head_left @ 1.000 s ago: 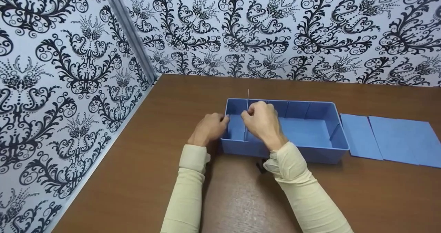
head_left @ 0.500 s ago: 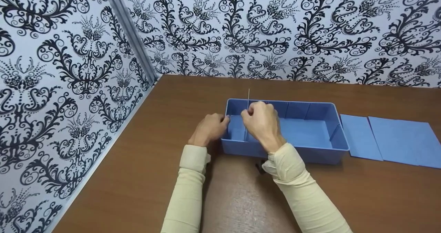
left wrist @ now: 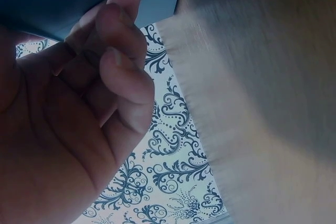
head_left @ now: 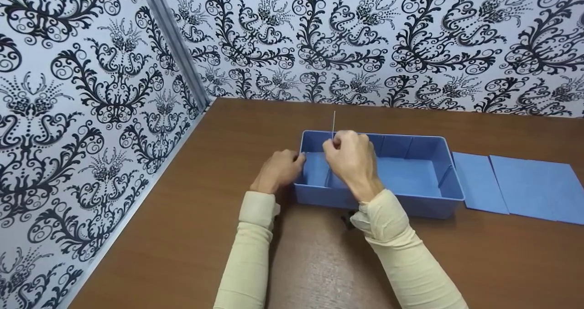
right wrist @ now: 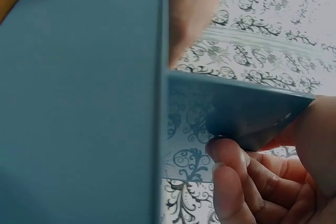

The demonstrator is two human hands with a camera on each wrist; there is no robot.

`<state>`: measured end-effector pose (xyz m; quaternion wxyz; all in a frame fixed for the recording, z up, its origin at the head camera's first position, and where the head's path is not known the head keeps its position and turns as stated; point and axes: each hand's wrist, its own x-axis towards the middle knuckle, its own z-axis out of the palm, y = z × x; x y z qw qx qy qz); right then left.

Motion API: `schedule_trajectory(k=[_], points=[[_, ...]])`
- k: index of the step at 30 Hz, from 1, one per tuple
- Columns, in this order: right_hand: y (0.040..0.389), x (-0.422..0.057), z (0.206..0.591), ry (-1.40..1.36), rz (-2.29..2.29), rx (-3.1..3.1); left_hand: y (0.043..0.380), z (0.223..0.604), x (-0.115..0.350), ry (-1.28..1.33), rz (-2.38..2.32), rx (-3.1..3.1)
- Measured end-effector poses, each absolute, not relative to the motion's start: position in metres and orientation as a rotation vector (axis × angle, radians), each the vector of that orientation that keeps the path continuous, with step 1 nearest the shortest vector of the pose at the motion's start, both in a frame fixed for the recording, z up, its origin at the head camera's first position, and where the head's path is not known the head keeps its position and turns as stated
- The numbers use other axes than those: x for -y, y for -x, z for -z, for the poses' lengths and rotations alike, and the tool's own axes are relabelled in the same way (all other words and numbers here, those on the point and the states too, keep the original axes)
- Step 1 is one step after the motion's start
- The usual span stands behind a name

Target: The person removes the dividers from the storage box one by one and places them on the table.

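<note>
A long blue plastic box (head_left: 378, 201) stands on the wooden table, with ribs along its inner walls. My left hand (head_left: 279, 170) grips its left end wall, the thumb over the rim; in the left wrist view that hand's fingers (left wrist: 126, 77) curl beneath the box. Between thumb and fingers, my right hand (head_left: 353, 163) pinches a thin blue divider panel (head_left: 334, 122), seen nearly edge-on and upright above the box's left part. The right wrist view shows the panel (right wrist: 247, 111) rising past the box rim, held by the curled right hand (right wrist: 262, 187). The panel's lower part is hidden.
Several flat blue panels (head_left: 529, 185) lie overlapping on the table (head_left: 219, 131) just right of the box. Patterned walls (head_left: 105, 71) border the table at the left and back. A small black object (head_left: 348, 219) shows beside the right cuff.
My right hand has lifted the divider panel slightly, with a small shift to the right. The left hand keeps its grip on the box's left end.
</note>
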<state>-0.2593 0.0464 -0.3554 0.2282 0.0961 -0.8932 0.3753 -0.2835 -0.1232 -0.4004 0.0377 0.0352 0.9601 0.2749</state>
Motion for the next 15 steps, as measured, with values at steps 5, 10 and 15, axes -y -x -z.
schedule_trajectory(k=[5,10,15], points=[[0.258,-0.051,0.35,-0.266,-1.077,2.425,0.283,0.4,0.123,-0.084,-0.875,-2.924],[0.26,-0.057,0.348,-0.247,-1.132,2.446,0.283,0.4,0.123,-0.089,-0.872,-2.929],[0.261,-0.062,0.345,-0.236,-1.181,2.448,0.283,0.4,0.124,-0.109,-0.857,-2.949]])
